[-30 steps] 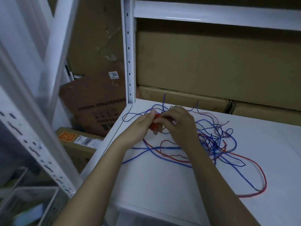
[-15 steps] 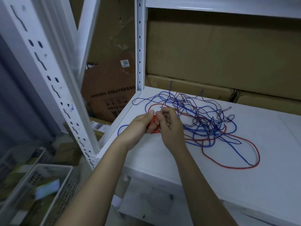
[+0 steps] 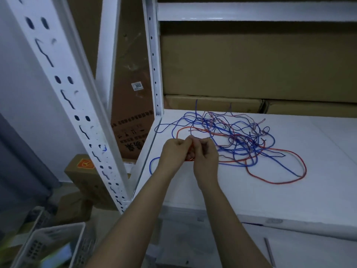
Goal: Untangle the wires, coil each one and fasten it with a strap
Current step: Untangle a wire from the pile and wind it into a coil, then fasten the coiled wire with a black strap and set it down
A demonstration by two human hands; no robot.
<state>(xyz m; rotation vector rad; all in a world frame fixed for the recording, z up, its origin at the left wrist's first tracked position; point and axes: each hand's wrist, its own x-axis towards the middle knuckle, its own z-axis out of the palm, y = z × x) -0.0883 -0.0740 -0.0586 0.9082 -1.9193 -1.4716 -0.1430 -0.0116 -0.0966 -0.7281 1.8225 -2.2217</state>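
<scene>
The left hand (image 3: 174,151) and right hand (image 3: 205,156) meet knuckle to knuckle, both pinching a small red coil (image 3: 190,156) between them; just beyond lies the blue and red wire tangle (image 3: 239,140) on the white shelf (image 3: 289,200); cardboard boxes (image 3: 251,66) stand behind

red coil (image 3: 190,156) mostly hidden between hands (image 3: 191,151)

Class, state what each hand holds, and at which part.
Both the left hand and right hand pinch a small bunch of red wire between them; exact part hidden.
</scene>
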